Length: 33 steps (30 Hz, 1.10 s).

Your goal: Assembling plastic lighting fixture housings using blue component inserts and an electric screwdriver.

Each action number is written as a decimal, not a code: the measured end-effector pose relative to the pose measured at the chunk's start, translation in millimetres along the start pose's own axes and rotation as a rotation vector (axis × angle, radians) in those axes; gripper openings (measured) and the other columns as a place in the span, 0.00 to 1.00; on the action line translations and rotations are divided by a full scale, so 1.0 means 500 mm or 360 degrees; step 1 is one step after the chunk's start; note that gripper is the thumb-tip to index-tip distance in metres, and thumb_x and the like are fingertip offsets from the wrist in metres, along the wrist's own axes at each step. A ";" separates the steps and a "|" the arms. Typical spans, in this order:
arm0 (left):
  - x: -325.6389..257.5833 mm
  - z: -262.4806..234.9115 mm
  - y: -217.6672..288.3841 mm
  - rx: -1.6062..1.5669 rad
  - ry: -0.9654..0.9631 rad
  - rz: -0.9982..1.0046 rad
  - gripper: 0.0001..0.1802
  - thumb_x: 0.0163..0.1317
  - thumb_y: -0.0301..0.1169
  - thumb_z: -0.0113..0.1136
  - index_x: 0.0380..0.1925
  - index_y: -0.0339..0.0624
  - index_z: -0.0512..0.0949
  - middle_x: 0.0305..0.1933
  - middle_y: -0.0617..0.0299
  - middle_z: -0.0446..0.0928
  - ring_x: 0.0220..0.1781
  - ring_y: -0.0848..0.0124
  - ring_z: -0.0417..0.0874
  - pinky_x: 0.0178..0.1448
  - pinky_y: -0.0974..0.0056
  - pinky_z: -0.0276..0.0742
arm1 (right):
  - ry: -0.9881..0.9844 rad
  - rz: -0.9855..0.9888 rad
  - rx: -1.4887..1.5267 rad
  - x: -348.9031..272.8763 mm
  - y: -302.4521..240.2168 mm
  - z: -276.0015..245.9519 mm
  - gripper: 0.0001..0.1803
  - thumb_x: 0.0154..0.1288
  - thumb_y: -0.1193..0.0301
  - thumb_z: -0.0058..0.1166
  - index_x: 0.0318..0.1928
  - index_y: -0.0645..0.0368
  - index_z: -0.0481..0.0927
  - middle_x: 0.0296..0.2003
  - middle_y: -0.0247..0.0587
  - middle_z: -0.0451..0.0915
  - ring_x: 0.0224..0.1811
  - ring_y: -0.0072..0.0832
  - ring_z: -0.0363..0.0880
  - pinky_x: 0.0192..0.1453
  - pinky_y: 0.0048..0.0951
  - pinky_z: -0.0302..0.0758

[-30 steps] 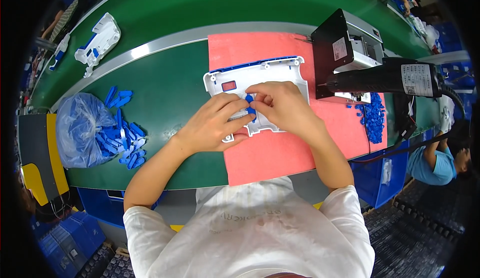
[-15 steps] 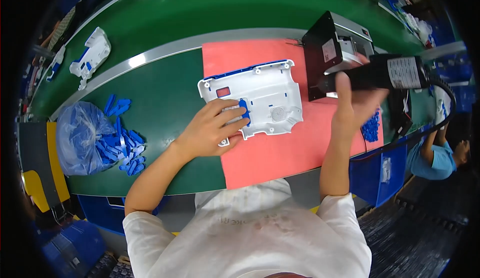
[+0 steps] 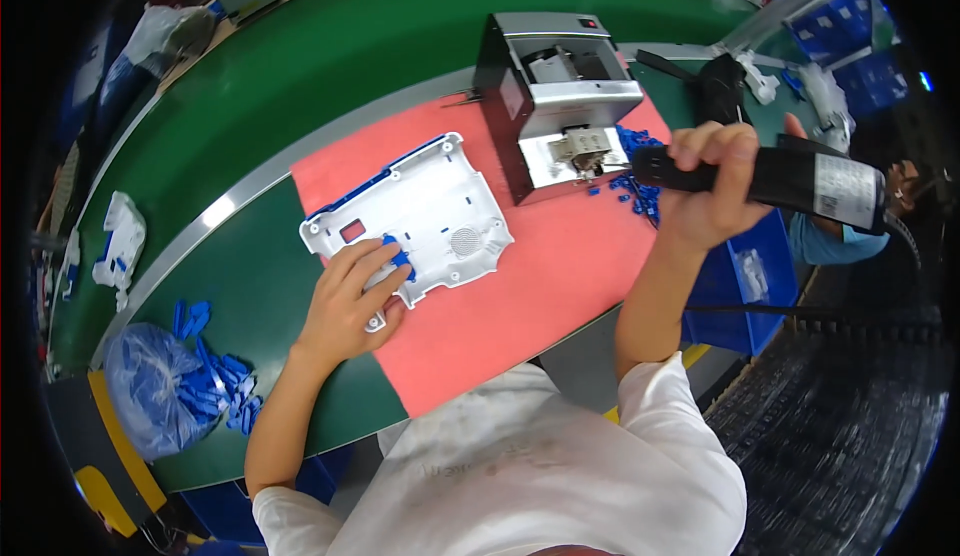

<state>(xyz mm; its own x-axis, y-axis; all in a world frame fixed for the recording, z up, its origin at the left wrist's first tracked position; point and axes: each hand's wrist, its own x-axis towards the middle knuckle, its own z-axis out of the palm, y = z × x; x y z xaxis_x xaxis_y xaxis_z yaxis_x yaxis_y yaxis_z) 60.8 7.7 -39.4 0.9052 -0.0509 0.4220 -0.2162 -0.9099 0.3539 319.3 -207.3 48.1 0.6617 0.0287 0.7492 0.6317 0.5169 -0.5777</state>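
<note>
A white plastic housing (image 3: 428,201), inner side up with a blue strip along its far edge, lies on the pink mat (image 3: 480,341). My left hand (image 3: 345,301) grips its near left part, fingers lying over a small blue plastic piece (image 3: 399,254) set in it. The thumb is at the housing's near edge. My right hand (image 3: 708,186) is wrapped around a black electric screwdriver (image 3: 790,178), held level with its tip pointing left. That tip is at the metal pickup block (image 3: 585,148) of a black and silver screw feeder (image 3: 575,101); whether it touches is unclear.
Small blue parts (image 3: 640,196) lie beside the feeder. At the left, a clear plastic bag (image 3: 150,386) spills blue strips (image 3: 225,386) onto the green table. More white housings (image 3: 122,246) lie far left. A cable trails from the screwdriver; a blue bin (image 3: 740,276) hangs below right.
My view has turned right. My right hand, blurred before, has brought the screwdriver to the feeder's pickup block. My left hand stays on the housing and blue piece.
</note>
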 end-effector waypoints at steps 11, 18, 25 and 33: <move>0.008 0.033 -0.016 -0.0122 0.0062 0.0002 0.22 0.39 0.25 0.68 0.40 0.40 0.83 0.52 0.55 0.78 0.56 0.55 0.76 0.55 0.54 0.76 | -0.0132 0.0322 -0.0225 -0.032 0.052 0.023 0.26 0.57 0.85 0.61 0.55 0.70 0.65 0.19 0.30 0.72 0.16 0.17 0.71 0.22 0.20 0.67; 0.001 0.041 -0.025 -0.0190 0.0061 -0.0028 0.22 0.42 0.28 0.68 0.42 0.40 0.82 0.55 0.56 0.76 0.58 0.55 0.75 0.56 0.54 0.76 | -0.0173 0.0497 0.0063 -0.060 0.008 0.075 0.26 0.70 0.74 0.47 0.64 0.64 0.56 0.19 0.37 0.67 0.16 0.26 0.68 0.22 0.30 0.70; -0.010 0.067 -0.044 -0.0298 0.0023 -0.0100 0.22 0.46 0.28 0.68 0.45 0.41 0.82 0.58 0.56 0.75 0.59 0.55 0.75 0.57 0.54 0.76 | -0.0653 0.0607 -0.0032 -0.161 0.058 0.257 0.31 0.58 0.82 0.53 0.60 0.69 0.56 0.18 0.38 0.73 0.16 0.24 0.73 0.26 0.27 0.74; -0.024 0.065 -0.054 -0.0347 0.0060 -0.0151 0.21 0.45 0.28 0.68 0.43 0.40 0.82 0.56 0.56 0.76 0.57 0.55 0.76 0.54 0.54 0.78 | -0.0527 0.0611 0.0107 -0.215 0.106 0.297 0.28 0.58 0.83 0.52 0.58 0.64 0.57 0.18 0.38 0.71 0.13 0.22 0.68 0.21 0.27 0.72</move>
<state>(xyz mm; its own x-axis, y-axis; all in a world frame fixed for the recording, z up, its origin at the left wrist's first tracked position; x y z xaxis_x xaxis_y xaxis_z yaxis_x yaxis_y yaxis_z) 67.6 19.6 -81.5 0.9119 0.0498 0.4073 -0.2081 -0.7994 0.5636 221.8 -55.8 -15.0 0.6709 0.4912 0.5556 0.3333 0.4695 -0.8176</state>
